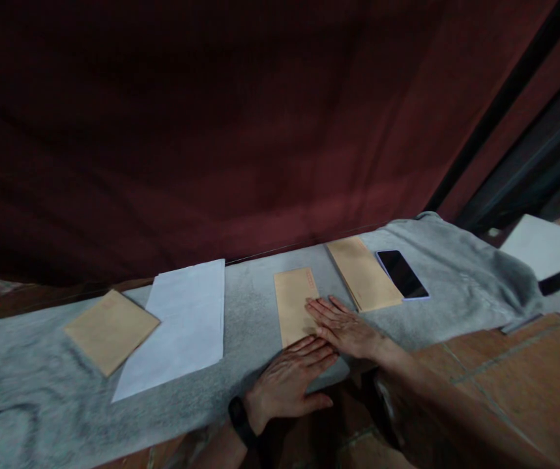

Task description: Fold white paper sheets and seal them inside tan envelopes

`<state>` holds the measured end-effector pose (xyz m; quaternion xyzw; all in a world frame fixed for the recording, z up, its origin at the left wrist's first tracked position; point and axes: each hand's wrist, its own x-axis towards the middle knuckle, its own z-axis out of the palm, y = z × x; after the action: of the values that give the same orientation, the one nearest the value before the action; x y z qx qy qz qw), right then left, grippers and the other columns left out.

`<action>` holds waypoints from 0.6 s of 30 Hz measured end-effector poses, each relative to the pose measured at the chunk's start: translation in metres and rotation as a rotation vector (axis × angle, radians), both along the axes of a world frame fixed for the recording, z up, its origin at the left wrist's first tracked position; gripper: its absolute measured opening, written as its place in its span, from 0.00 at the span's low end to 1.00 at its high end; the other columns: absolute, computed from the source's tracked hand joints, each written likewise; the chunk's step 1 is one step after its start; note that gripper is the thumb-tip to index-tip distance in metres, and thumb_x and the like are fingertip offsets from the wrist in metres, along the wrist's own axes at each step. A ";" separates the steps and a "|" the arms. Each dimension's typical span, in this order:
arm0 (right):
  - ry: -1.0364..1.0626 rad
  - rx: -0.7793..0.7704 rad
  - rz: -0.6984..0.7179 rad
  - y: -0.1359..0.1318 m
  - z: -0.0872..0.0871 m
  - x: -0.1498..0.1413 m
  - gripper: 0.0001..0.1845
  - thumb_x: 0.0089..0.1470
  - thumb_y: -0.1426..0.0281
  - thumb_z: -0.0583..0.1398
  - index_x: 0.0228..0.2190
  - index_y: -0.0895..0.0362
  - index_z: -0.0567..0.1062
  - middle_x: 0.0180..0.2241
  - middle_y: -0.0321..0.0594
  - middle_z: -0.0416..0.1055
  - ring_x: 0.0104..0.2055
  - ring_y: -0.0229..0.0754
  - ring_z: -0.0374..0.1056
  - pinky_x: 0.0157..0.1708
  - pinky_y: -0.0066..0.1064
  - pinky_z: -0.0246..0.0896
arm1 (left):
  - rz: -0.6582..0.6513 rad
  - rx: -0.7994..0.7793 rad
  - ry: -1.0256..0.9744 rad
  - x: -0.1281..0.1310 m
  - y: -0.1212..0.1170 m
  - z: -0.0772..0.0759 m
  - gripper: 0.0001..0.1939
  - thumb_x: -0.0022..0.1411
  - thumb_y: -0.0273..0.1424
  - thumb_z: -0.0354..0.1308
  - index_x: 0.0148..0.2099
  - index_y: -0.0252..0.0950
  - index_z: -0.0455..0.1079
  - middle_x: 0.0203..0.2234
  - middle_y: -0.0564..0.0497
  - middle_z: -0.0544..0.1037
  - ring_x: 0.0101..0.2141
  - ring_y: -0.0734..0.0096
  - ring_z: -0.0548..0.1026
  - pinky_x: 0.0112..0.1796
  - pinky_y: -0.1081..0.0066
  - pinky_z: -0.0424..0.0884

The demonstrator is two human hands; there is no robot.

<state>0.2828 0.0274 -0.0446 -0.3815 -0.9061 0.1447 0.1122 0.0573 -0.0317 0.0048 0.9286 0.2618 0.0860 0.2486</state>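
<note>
A single tan envelope (293, 293) with small printed boxes near its upper right lies on the grey cloth. My left hand (292, 378), with a dark band on the wrist, rests flat over its lower end, fingers stretched out and thumb apart. From the right, my right hand (341, 326) lies flat across the envelope's right edge, its fingertips on the paper. Both hands are close together and grip nothing. Part of the envelope's lower end is hidden under them.
A stack of tan envelopes (365, 273) lies to the right, against a phone (401, 275). White paper sheets (186, 319) are on the left, with a tan envelope (112, 332) overlapping their edge. The grey cloth (250, 306) covers a narrow surface before a dark red curtain (260, 130).
</note>
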 end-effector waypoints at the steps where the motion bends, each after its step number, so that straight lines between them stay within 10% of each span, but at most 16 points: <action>1: 0.006 0.004 0.009 -0.003 0.000 0.001 0.31 0.71 0.57 0.43 0.70 0.50 0.45 0.71 0.39 0.46 0.72 0.44 0.44 0.71 0.47 0.37 | 0.001 -0.016 -0.010 -0.001 0.000 0.001 0.35 0.67 0.50 0.55 0.71 0.44 0.55 0.67 0.49 0.62 0.67 0.60 0.57 0.67 0.56 0.54; 18: 0.015 0.161 0.075 -0.037 0.001 -0.002 0.32 0.69 0.64 0.50 0.69 0.58 0.48 0.69 0.48 0.52 0.70 0.48 0.50 0.70 0.52 0.39 | 0.392 -0.312 -0.418 -0.003 0.003 -0.016 0.14 0.69 0.33 0.54 0.33 0.38 0.78 0.31 0.49 0.82 0.35 0.67 0.79 0.42 0.67 0.74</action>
<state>0.2807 -0.0092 -0.0433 -0.3357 -0.9276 0.0782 0.1440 0.0545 -0.0288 -0.0114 0.7733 0.3890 0.2800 0.4151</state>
